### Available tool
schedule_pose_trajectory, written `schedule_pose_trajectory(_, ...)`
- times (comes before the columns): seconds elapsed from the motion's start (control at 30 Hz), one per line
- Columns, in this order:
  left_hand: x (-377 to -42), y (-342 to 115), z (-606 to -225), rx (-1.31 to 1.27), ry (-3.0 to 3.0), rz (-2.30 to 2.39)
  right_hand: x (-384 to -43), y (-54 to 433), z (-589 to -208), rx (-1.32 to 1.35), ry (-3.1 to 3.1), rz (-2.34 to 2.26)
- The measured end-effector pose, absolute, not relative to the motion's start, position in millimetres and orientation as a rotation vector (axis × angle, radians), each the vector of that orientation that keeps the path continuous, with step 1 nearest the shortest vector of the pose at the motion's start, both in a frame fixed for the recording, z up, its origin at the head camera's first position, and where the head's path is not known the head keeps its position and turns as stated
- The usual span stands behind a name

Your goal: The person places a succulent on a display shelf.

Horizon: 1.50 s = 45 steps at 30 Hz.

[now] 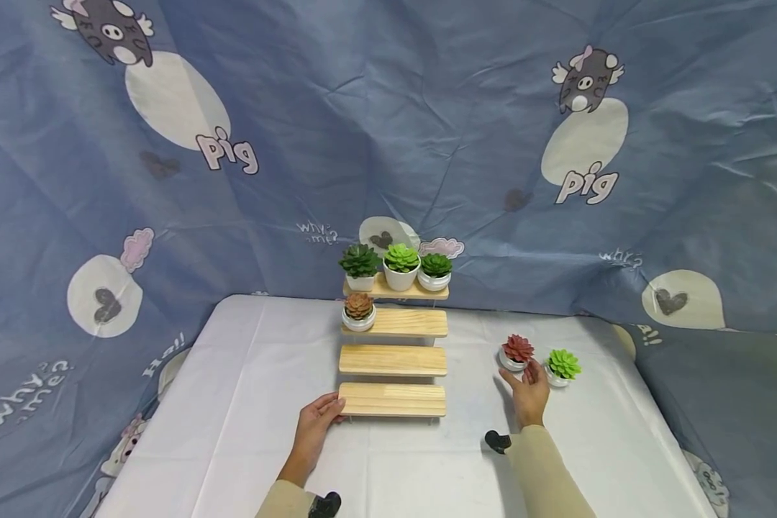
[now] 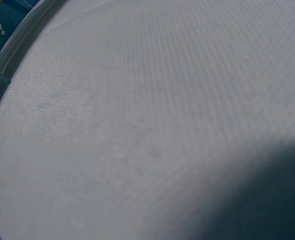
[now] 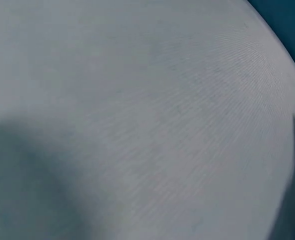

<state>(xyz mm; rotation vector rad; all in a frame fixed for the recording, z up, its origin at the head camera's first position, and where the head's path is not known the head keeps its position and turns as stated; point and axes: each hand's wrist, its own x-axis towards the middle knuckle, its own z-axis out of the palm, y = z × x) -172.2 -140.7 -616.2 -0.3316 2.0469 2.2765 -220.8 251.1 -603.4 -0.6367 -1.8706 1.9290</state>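
In the head view, my left hand (image 1: 316, 426) grips the left end of the lowest board of a tiered wooden display stand (image 1: 392, 400), thumb near its edge. My right hand (image 1: 529, 396) holds a small white pot with a red succulent (image 1: 516, 350), thumb at its left and fingers at its right. Just right of that hand is a bright green succulent in a white pot (image 1: 562, 365). A brown succulent (image 1: 359, 311) stands at the left of the second board from the top. Both wrist views show mostly white cloth, with no hand or pot visible.
Along the top board stand a dark green succulent (image 1: 360, 262), a light green succulent (image 1: 401, 262) and another green succulent (image 1: 435, 269), all in white pots. White cloth covers the table (image 1: 246, 388). Blue printed fabric (image 1: 388, 144) hangs behind and at the sides.
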Motion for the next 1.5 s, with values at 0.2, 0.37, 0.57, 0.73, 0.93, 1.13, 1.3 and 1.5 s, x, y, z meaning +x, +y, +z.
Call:
schedule_pose_trajectory(0.2,-174,-142,-616,-0.335,2.041,2.292,-235,253,-601,-0.663,-1.945,1.899)
schedule_pose_trajectory(0.37,-172,-142,-616,-0.335,2.014,2.313,-243,256,-600,-0.725,-2.061,1.791)
schedule_pose_trajectory(0.57,-172,-141,-615,-0.315,2.007,2.317,-247,256,-596,-0.811,-2.118,1.716)
schedule_pose_trajectory(0.73,-172,-141,-615,-0.329,2.019,2.308,-245,256,-595,-0.858,-2.114,1.733)
schedule_pose_trajectory(0.93,-173,-141,-617,-0.328,2.014,2.312,-242,255,-594,-0.864,-2.112,1.753)
schedule_pose_trajectory(1.13,-172,-140,-618,-0.324,2.014,2.3,-234,248,-588,-0.761,-2.101,1.788)
schedule_pose_trajectory(1.3,-172,-141,-618,-0.3,2.03,2.31,-230,239,-579,-0.681,-2.1,1.845)
schedule_pose_trajectory(1.5,-172,-141,-617,-0.311,2.031,2.297,-224,230,-570,-0.588,-2.072,1.905)
